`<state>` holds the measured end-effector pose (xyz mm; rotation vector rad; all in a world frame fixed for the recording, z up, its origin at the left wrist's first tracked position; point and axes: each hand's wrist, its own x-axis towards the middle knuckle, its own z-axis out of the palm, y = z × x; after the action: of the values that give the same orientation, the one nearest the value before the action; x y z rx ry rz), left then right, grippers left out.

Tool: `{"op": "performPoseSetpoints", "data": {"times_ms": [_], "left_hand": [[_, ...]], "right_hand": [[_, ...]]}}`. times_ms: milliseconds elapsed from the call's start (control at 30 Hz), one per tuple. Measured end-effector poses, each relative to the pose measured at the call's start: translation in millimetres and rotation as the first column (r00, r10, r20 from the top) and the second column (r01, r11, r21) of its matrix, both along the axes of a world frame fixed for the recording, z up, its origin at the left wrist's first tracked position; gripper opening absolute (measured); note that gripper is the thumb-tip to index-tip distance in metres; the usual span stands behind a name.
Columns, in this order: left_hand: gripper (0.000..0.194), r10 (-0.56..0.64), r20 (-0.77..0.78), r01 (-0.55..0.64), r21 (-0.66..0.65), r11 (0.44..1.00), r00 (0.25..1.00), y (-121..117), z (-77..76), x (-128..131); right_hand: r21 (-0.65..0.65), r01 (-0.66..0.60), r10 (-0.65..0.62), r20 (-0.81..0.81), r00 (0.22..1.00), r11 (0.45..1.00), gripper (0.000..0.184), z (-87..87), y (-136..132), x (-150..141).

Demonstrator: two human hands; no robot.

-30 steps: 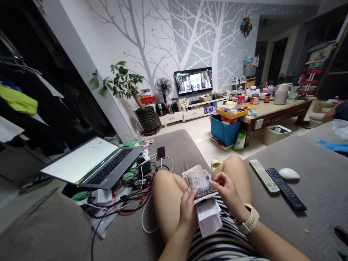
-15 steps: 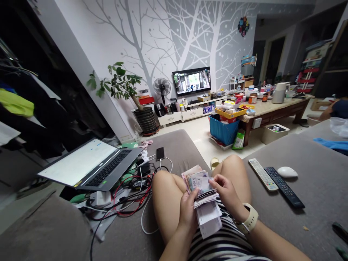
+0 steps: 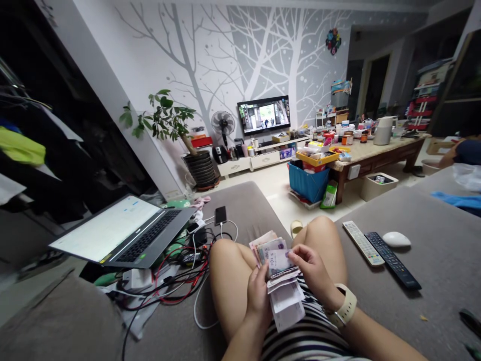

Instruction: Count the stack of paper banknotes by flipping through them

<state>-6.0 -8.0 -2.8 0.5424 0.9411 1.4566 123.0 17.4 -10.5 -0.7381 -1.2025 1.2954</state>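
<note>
Over my lap, my left hand (image 3: 259, 288) is closed around a fanned stack of banknotes (image 3: 277, 263), its thumb lying on top. My right hand (image 3: 310, 268) pinches the right edge of an upper note between thumb and fingers; a pale watch band circles that wrist. Several whitish notes or paper slips (image 3: 287, 306) hang from the near side of the stack toward my striped clothing. Some notes at the far side look pinkish. The fingers under the stack are hidden.
On the left lies an open laptop (image 3: 150, 245) beside tangled cables (image 3: 188, 271) and a phone (image 3: 220, 214). A white remote (image 3: 363, 243), a black remote (image 3: 393, 260) and a white mouse (image 3: 396, 239) rest on the right. Another person's arm (image 3: 451, 153) shows at far right.
The upper note pinched by my right hand has shifted slightly toward me, showing more of the note behind it. My left hand keeps its hold. The view has moved very slightly.
</note>
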Motion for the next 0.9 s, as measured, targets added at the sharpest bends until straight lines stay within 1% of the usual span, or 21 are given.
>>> {"op": "performPoseSetpoints", "data": {"times_ms": [133,267,400,567,900], "left_hand": [[0.036,0.017,0.005,-0.017,-0.016,1.0,1.0,1.5,-2.0,-0.6],[0.036,0.008,0.025,-0.007,-0.014,1.0,1.0,2.8,-3.8,-1.0],[0.035,0.021,0.002,-0.021,-0.013,1.0,1.0,2.4,-2.0,-0.6],[0.032,0.045,-0.026,-0.045,0.01,0.999,0.999,1.9,0.6,-0.8],[0.03,0.031,0.004,-0.031,0.003,1.0,1.0,1.8,-2.3,-1.3]], "right_hand": [[-0.014,0.006,-0.006,0.01,1.0,1.0,0.031,-0.4,0.8,0.1],[-0.008,0.007,-0.007,0.006,1.0,1.0,0.029,-2.4,2.3,0.2],[-0.007,0.013,-0.013,0.003,1.0,1.0,0.028,-3.0,3.0,-0.2],[-0.005,0.005,-0.005,0.004,1.0,1.0,0.029,0.7,1.6,-0.4],[-0.002,0.029,-0.029,0.032,0.999,1.0,0.03,0.8,2.3,0.0]]}}
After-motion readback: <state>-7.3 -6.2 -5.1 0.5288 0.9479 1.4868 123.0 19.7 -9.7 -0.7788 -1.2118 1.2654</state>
